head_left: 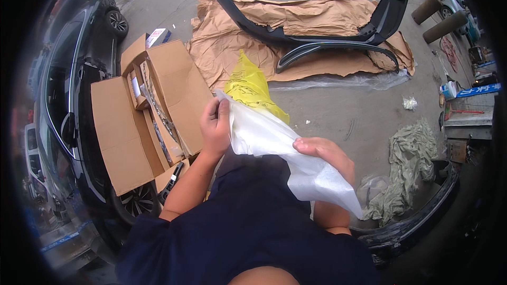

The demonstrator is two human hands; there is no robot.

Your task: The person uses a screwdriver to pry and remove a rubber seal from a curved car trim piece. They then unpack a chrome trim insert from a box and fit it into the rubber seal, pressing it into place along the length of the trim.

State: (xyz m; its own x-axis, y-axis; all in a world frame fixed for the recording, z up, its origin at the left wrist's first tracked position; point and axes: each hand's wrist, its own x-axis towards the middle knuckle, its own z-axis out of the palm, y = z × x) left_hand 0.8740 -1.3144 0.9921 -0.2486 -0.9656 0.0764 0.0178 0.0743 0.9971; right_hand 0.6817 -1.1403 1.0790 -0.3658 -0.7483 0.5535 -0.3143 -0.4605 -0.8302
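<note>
Between my hands stretches a white translucent foam packing sheet (264, 132), held in front of my body. My left hand (215, 126) pinches its upper left corner, fingers closed. My right hand (328, 153) grips it farther along, thumb on top, the other fingers partly hidden; its loose end hangs down over the right forearm. Just beyond the sheet is a crumpled yellow plastic bag (248, 84), its lower part hidden. Whether anything is wrapped inside the sheet I cannot tell.
An open cardboard box (124, 126) with parts inside stands left, beside a black car (79, 84). Ahead, a black car bumper (317, 39) lies on brown paper (211, 47). Crumpled greenish sheeting (406, 163) and another dark bumper (417, 232) lie right. Cylinders (445, 26) are far right.
</note>
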